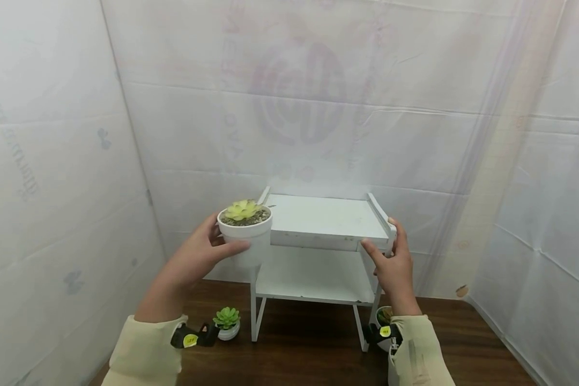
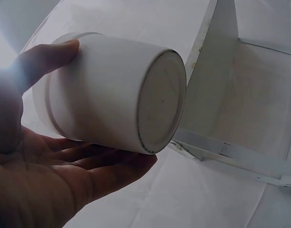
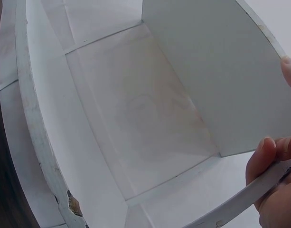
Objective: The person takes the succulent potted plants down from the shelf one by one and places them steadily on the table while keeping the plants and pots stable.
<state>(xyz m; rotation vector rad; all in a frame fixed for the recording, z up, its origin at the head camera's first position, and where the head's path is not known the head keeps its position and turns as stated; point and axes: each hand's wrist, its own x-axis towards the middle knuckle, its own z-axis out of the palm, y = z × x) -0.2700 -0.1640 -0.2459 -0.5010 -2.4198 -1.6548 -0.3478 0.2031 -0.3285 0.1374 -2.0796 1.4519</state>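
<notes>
My left hand [image 1: 205,249] grips a white flowerpot [image 1: 253,244] holding a pale yellow-green succulent [image 1: 242,210] in gravelly soil. It is held up at the front left corner of a white two-tier shelf [image 1: 325,214], near the top board's height. In the left wrist view, thumb and fingers wrap the flowerpot [image 2: 107,90], its bare bottom showing. My right hand [image 1: 395,262] holds the shelf's upper right front corner, thumb at the front edge. The right wrist view shows fingers [image 3: 264,159] curled round the shelf's side rail [image 3: 240,199].
A small green succulent in a white pot [image 1: 228,324] stands on the dark wooden table [image 1: 309,348], left of the shelf. Another potted plant [image 1: 384,316] is partly hidden behind my right wrist. White sheeting [image 1: 318,134] hangs behind and at both sides.
</notes>
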